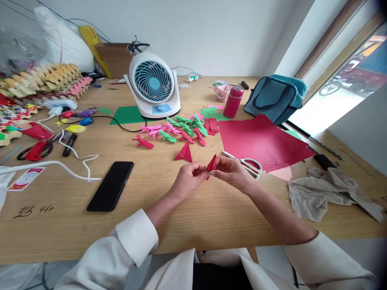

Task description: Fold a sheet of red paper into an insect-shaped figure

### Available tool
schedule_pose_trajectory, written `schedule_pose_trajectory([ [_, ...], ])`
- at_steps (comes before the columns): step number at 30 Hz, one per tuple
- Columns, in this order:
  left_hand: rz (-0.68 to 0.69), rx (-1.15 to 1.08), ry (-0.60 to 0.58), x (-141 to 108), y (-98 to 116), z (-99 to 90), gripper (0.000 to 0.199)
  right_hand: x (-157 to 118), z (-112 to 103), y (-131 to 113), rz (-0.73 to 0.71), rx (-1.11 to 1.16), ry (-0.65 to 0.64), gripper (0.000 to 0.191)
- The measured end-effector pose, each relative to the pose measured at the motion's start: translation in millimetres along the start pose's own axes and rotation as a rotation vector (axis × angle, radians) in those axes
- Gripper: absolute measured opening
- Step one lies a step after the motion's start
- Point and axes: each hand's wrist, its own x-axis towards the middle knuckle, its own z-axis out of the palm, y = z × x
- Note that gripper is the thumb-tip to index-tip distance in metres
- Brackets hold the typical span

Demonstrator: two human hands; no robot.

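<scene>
Between my two hands is a small folded piece of red paper, held above the table. My left hand pinches its lower left side with thumb and forefinger. From the right, my right hand grips the same paper, its thumb close to the left one. Just beyond my left hand stands a red folded paper triangle. Scissors with white handles lie right behind my right hand. Further back is a cluster of folded paper figures in pink, green and red.
Red paper sheets are spread at the right, near a blue bag and a red flask. A white fan stands at the back. A black phone lies left; a crumpled cloth lies right.
</scene>
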Motion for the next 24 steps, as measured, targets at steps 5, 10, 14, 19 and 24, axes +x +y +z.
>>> schedule_pose_trajectory([
  [5, 0.293, 0.301, 0.2, 1, -6, -12.1, 0.011, 17, 10, 8, -0.118, -0.093, 0.075, 0.024],
  [10, 0.338, 0.4, 0.208, -3, -17, -21.3, 0.009, 24, 18, 24, -0.198, -0.143, 0.095, 0.023],
  [14, 0.346, 0.402, 0.181, -4, -20, -20.6, 0.009, 21, 18, 30, -0.236, -0.173, 0.106, 0.018],
  [19, 0.299, 0.272, 0.126, -3, -21, -17.1, 0.015, 16, 16, 34, -0.228, -0.161, 0.129, 0.018],
  [24, 0.142, 0.163, 0.064, -2, -25, -13.8, 0.028, 15, 18, 42, -0.159, -0.149, 0.147, 0.025],
])
